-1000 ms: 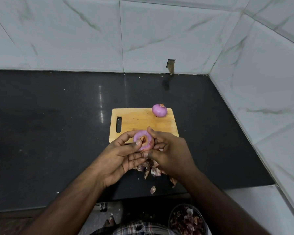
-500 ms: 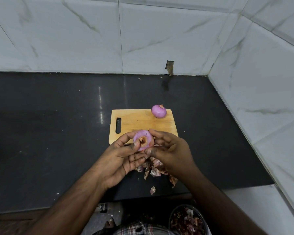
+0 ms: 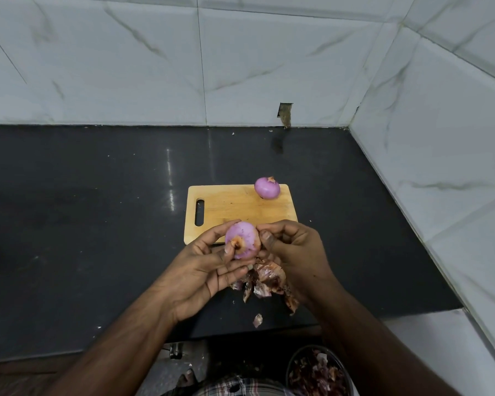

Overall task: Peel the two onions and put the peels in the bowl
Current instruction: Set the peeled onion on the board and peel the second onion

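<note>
While the left hand (image 3: 203,267) cups a peeled onion (image 3: 243,243), the right hand (image 3: 293,252) pinches at its side. Loose peels (image 3: 265,280) lie beneath both hands; another onion (image 3: 267,188) sits beyond them on the cutting board (image 3: 226,207); the bowl (image 3: 317,372) is nearer the person.

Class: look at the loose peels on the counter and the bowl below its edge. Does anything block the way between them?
Nothing visible blocks it. The peels lie on the counter near its front edge, partly under the right hand; the bowl sits lower, below that edge.
</note>
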